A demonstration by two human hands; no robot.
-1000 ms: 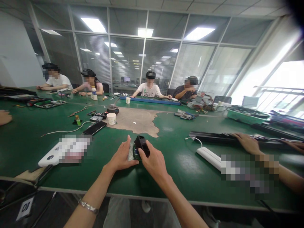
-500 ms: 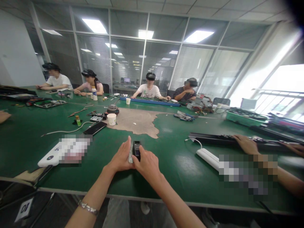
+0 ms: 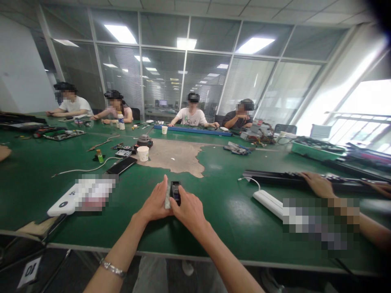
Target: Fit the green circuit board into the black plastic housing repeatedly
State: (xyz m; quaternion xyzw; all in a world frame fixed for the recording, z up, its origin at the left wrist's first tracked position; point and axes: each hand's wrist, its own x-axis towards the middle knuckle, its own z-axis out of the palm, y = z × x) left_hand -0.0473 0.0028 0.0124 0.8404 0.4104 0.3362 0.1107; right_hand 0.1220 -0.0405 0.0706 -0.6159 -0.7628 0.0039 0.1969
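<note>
In front of me, just above the green table, is a small assembly with a black box-like plastic housing [image 3: 175, 185] and a pale grey slab-like part [image 3: 168, 198] along its left side. My left hand [image 3: 155, 200] braces the pale part, its thumb low across the near end and its fingers pointing up and away. Around the right side of the housing, my right hand [image 3: 190, 208] is closed, with the thumb pressed on its near face. The housing stands upright, its open, recessed side partly showing. My fingers hide the lower part and the joint between the two pieces.
A white power bank-like device [image 3: 62, 204] and a black phone [image 3: 122, 165] lie left, near a paper cup [image 3: 143, 154]. On the right are a white power strip [image 3: 269, 204] and a long black rail [image 3: 275, 178] under a co-worker's hand [image 3: 317, 184]. Several people sit opposite.
The black housing has turned from a rightward tilt to upright, beside the pale part, and the green circuit board seen earlier is now hidden. My right hand moved slightly left. Little differs over the last half second.
</note>
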